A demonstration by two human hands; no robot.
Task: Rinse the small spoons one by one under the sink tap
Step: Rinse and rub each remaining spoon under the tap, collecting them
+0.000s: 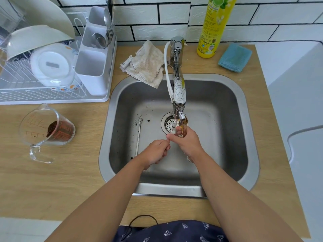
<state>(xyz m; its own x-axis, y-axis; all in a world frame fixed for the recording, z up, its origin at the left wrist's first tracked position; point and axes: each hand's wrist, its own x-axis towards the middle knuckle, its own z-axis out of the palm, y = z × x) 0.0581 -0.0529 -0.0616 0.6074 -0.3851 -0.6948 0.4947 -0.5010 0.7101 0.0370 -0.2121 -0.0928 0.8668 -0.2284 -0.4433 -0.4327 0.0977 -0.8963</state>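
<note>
Both my hands are inside the steel sink (227, 102), under the tap (178, 95). My left hand (155, 153) has its fingers curled and pinches the handle end of a small spoon (173, 131), which is mostly hidden between the hands. My right hand (187, 141) grips the spoon's other end just below the spout, where brownish water (183, 127) runs over its fingers. A second small spoon (139, 135) lies on the sink floor to the left of my left hand, with dark specks around it.
A drain strainer (168, 124) sits behind my hands. A beige cloth (146, 64) hangs over the sink's back rim. A glass measuring jug (47, 130) with brown grounds lies on the counter to the left, below a dish rack (52, 95). A yellow bottle (212, 27) and blue sponge (235, 57) stand at the back right.
</note>
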